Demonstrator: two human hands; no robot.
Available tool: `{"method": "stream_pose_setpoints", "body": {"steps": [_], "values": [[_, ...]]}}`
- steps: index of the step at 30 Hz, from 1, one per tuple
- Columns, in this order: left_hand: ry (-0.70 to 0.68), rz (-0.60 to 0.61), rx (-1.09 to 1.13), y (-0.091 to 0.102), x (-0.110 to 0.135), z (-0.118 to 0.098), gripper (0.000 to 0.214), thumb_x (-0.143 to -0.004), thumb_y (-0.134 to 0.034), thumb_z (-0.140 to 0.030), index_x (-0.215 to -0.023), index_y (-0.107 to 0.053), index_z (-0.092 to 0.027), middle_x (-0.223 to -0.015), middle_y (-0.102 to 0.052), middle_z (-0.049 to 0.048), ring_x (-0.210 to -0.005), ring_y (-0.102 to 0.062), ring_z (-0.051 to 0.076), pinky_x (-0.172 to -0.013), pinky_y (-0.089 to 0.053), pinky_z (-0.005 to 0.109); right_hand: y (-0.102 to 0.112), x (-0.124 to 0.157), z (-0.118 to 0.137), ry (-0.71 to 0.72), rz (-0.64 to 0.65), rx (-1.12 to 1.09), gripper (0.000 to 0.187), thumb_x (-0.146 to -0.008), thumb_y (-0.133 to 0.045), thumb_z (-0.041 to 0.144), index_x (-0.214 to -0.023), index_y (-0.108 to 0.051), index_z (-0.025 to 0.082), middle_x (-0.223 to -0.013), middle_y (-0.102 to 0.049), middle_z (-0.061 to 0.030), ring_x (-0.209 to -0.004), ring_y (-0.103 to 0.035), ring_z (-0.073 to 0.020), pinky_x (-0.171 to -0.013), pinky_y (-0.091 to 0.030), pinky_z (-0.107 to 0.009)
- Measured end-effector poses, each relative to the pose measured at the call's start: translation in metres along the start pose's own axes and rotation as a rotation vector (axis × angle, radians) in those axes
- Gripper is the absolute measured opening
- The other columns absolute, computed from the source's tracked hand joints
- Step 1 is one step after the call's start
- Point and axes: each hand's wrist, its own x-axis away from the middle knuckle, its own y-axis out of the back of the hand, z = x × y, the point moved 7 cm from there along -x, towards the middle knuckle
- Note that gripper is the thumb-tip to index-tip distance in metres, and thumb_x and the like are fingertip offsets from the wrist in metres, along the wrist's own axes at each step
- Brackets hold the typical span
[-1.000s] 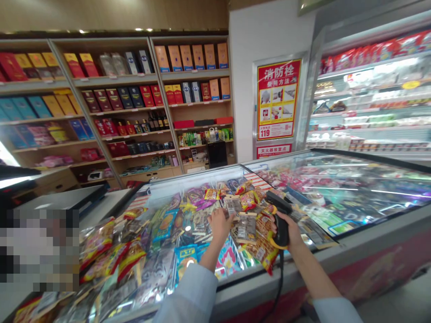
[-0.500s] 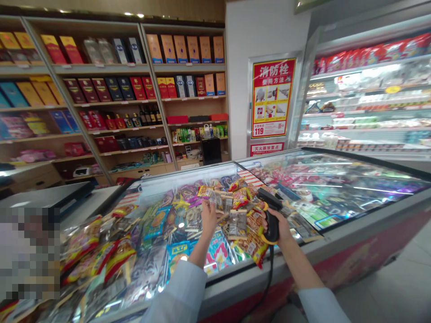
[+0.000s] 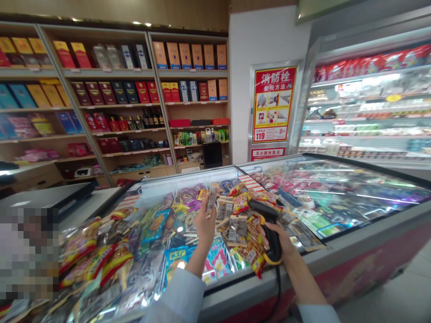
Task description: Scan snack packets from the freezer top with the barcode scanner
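Observation:
My left hand (image 3: 205,225) is raised over the heaped snacks, its fingers pinching a narrow foil snack packet (image 3: 211,200) by its lower end. My right hand (image 3: 278,237) grips a black handheld barcode scanner (image 3: 268,226) with yellow trim. The scanner's head points up and left, toward the left hand, and a black cable (image 3: 278,287) hangs from its base over the freezer's front edge. Beneath both hands lie many bright snack packets (image 3: 237,229) in a chest freezer (image 3: 175,179).
A glass-lidded freezer section (image 3: 350,193) extends right, with a chilled display case (image 3: 367,103) behind it. Wooden shelves (image 3: 111,74) of boxed goods and bottles fill the back wall. A red fire-hydrant notice (image 3: 272,104) hangs between them. A counter (image 3: 43,197) stands left, and a pixelated patch (image 3: 28,253) covers the lower left.
My left hand has risen off the pile, now pinching the small packet upright. The scanner has moved left and slightly down with my right hand, and the view has shifted slightly.

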Motion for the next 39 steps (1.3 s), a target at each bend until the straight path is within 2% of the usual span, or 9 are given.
{"method": "stream_pose_setpoints", "body": {"steps": [4,13,20,26,32,35,37,39], "values": [[-0.052,-0.014,-0.053,0.003,0.003,-0.009,0.047,-0.088,-0.053,-0.034,-0.135,-0.049,-0.031,-0.129,-0.063,0.0042,-0.097,-0.069,0.019,-0.082,-0.055,0.029,-0.002,0.002,0.000,-0.010,0.014,-0.002,0.024,-0.067,-0.075,0.037,-0.071,-0.062,0.017,-0.054,-0.056,0.0013,-0.031,-0.044,-0.0081,-0.029,-0.036,-0.019],[-0.087,-0.035,-0.078,0.002,0.001,-0.007,0.046,-0.089,-0.052,-0.035,-0.134,-0.050,-0.030,-0.124,-0.066,0.0046,-0.093,-0.070,0.020,-0.080,-0.055,0.030,0.002,0.000,-0.002,0.011,0.034,-0.042,0.024,-0.068,-0.075,0.036,-0.079,-0.065,0.017,-0.056,-0.056,0.0020,-0.032,-0.045,-0.0083,-0.027,-0.036,-0.019],[-0.156,-0.067,-0.056,0.003,0.001,-0.009,0.045,-0.087,-0.056,-0.030,-0.132,-0.053,-0.028,-0.122,-0.067,0.0047,-0.088,-0.071,0.017,-0.076,-0.056,0.028,0.000,0.001,0.000,0.048,0.083,-0.029,0.021,-0.072,-0.072,0.036,-0.077,-0.063,0.016,-0.057,-0.057,0.0019,-0.033,-0.046,-0.0074,-0.030,-0.039,-0.018],[-0.098,-0.025,-0.082,0.001,0.001,-0.008,0.046,-0.086,-0.057,-0.026,-0.132,-0.054,-0.030,-0.119,-0.069,0.0044,-0.078,-0.071,0.016,-0.074,-0.055,0.027,0.000,0.002,-0.002,-0.004,0.059,-0.009,0.024,-0.070,-0.073,0.037,-0.069,-0.060,0.018,-0.052,-0.055,0.0019,-0.032,-0.046,-0.0076,-0.030,-0.038,-0.017],[0.041,0.041,0.027,0.001,0.005,-0.014,0.048,-0.085,-0.058,-0.026,-0.133,-0.053,-0.027,-0.097,-0.075,0.0022,-0.064,-0.067,0.014,-0.069,-0.053,0.026,-0.003,0.004,0.007,-0.008,0.034,0.007,0.025,-0.066,-0.076,0.037,-0.078,-0.064,0.019,-0.056,-0.056,0.0018,-0.034,-0.045,-0.0086,-0.030,-0.039,-0.019],[0.069,0.034,0.138,0.016,0.005,-0.023,0.051,-0.083,-0.060,-0.025,-0.133,-0.053,-0.026,-0.100,-0.074,0.0030,-0.071,-0.068,0.014,-0.072,-0.054,0.027,-0.007,0.007,0.010,-0.027,0.017,0.021,0.026,-0.066,-0.076,0.036,-0.082,-0.065,0.020,-0.058,-0.056,0.0014,-0.037,-0.045,-0.0094,-0.032,-0.041,-0.021],[0.092,0.022,0.179,0.037,0.003,-0.027,0.053,-0.081,-0.061,-0.024,-0.134,-0.052,-0.025,-0.097,-0.074,0.0027,-0.071,-0.068,0.014,-0.070,-0.054,0.026,-0.014,0.009,0.011,-0.038,0.011,0.017,0.023,-0.066,-0.076,0.035,-0.078,-0.064,0.020,-0.058,-0.054,0.0010,-0.038,-0.044,-0.0096,-0.032,-0.041,-0.021],[0.128,0.005,0.197,0.066,-0.001,-0.027,0.057,-0.081,-0.062,-0.023,-0.136,-0.050,-0.025,-0.091,-0.073,0.0015,-0.064,-0.066,0.013,-0.065,-0.054,0.025,-0.026,0.011,0.010,-0.044,0.014,-0.006,0.021,-0.065,-0.076,0.034,-0.076,-0.064,0.020,-0.057,-0.053,0.0007,-0.039,-0.044,-0.0099,-0.032,-0.040,-0.021]]}}
